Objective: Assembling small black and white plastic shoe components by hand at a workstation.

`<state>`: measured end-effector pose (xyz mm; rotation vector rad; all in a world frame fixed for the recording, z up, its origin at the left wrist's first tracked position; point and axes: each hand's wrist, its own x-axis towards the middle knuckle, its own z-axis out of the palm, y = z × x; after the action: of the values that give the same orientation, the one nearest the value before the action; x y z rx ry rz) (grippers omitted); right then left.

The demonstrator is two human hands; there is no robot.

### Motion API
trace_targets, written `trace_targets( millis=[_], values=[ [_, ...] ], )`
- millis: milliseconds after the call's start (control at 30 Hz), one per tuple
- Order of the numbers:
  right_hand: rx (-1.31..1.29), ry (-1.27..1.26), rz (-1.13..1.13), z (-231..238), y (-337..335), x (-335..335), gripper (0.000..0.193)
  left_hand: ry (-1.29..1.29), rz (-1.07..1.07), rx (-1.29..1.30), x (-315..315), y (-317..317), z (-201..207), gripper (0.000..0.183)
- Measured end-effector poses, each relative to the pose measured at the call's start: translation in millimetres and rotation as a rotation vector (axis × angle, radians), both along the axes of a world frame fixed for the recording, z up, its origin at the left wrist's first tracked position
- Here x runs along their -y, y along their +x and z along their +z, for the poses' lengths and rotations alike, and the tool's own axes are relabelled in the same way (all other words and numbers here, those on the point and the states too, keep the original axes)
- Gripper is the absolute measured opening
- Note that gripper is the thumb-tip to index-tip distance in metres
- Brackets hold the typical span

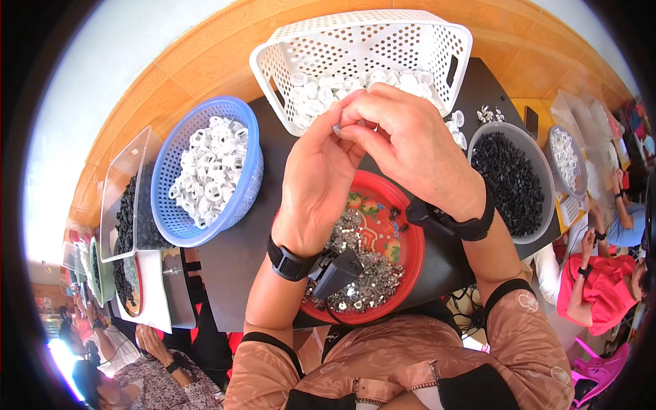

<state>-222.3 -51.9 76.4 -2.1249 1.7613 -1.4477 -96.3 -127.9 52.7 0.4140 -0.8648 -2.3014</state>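
On your bench (229, 290), one blue basket (250, 183) stands at left, its white pieces (208, 167) too many to count. Your left hand (316, 181) has its grip narrowed, fingertips meeting the other hand's; you cannot tell what it holds. Beneath lies one red tray (411, 256) of uncounted metal parts (365, 290); beyond, one white basket (372, 18) of white parts (318, 92). Your right hand (417, 140) matches: narrow grip, contents hidden. At right stands one grey bowl (536, 231) of black parts (506, 171).

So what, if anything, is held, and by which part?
The left hand and right hand seem to pinch a pale bit; its gripped part cannot be told.
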Motion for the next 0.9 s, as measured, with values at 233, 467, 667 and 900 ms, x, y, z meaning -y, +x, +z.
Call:
trace_targets(
  millis=[233, 467, 667, 900],
  values=[
    [-0.007, 0.02, -0.002, -5, -2, 2, 0.012, 0.031, 0.004, 0.016, -4, -6, 1, 0.036],
    [-0.011, -0.001, -0.005, -4, -4, 1, 0.012, 0.015, -0.03, -0.038, -4, -6, 0, 0.037],
    [0.096, -0.026, 0.042, -2, -3, -1, 0.008, -0.043, -0.036, -0.036, -3, -2, -3, 0.037],
    [0.164, -0.112, -0.003, -2, -6, 2, 0.007, -0.016, 0.023, -0.071, -5, -6, 9, 0.03]
  ],
)
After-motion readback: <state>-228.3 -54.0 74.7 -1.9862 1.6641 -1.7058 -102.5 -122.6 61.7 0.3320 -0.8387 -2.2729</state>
